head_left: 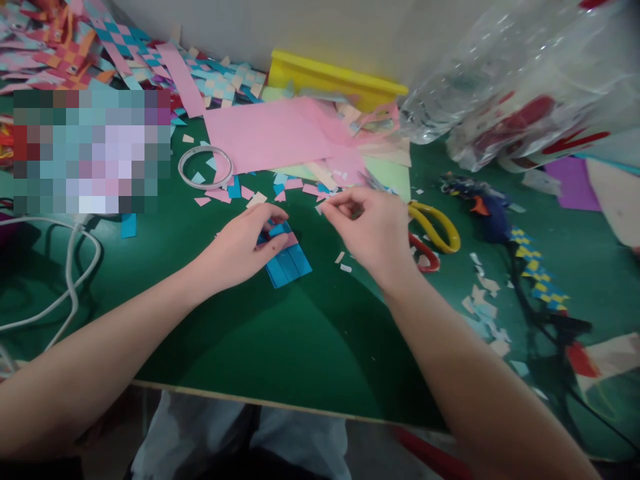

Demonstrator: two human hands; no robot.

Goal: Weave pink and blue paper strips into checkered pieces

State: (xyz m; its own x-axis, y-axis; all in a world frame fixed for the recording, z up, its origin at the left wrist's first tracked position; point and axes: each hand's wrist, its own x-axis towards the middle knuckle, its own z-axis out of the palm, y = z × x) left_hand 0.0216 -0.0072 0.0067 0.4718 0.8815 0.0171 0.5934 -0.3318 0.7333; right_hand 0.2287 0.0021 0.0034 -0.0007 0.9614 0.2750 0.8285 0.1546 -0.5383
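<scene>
My left hand (245, 243) rests over a piece of slit blue paper (289, 267) with a pink strip across it, thumb and fingers curled on it and holding it to the table. Part of the paper is hidden under the fingers. To the right, my right hand (373, 230) is raised a little, its thumb and forefinger pinched on a small pale scrap (320, 209), perhaps tape. Beneath the right hand lie scissors with yellow and red handles (440, 230), partly covered. A roll of clear tape (205, 167) lies flat beyond my left hand.
Pink paper sheets (270, 133) and small cut scraps (287, 185) lie beyond my hands. A yellow holder (340, 80) stands against the wall. Woven paper pieces (65, 53) pile up far left. White cables (75, 267) curl at left; plastic bags (520, 100) sit at right.
</scene>
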